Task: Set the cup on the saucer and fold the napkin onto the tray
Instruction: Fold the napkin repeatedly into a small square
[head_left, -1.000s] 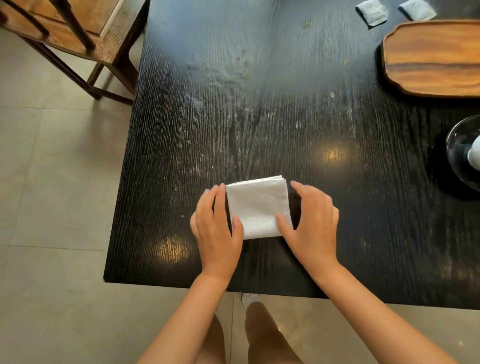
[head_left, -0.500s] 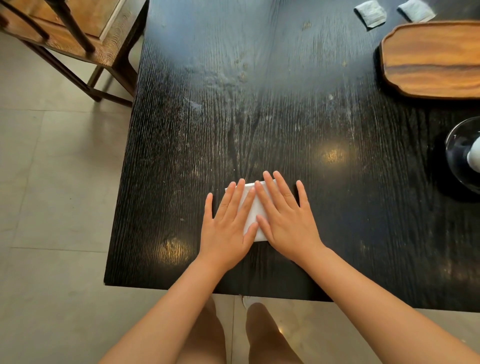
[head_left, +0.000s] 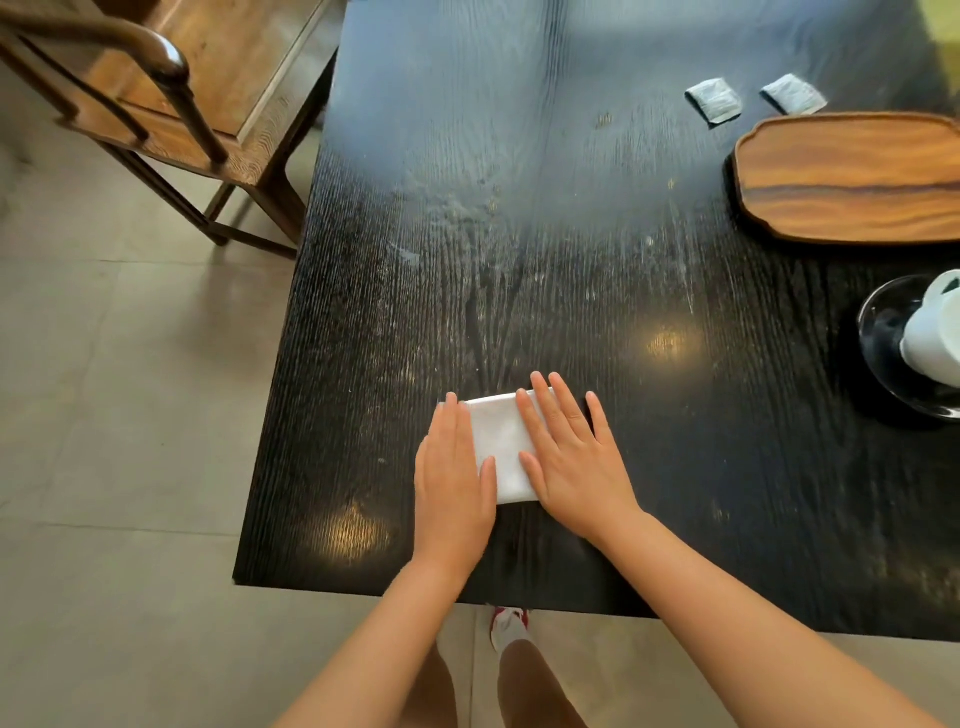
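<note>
Left hand (head_left: 453, 486) and right hand (head_left: 574, 457) flat, fingers spread, gripping nothing, atop folded white napkin (head_left: 501, 449) on black table (head_left: 571, 260).

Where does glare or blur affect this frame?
Head view: two warm glare spots on the black table, a pale washed-out sheen across its far half; the cup and saucer are cut by the right edge; wide-angle bending at the chair; the napkin and both hands stay reasonably sharp.
</note>
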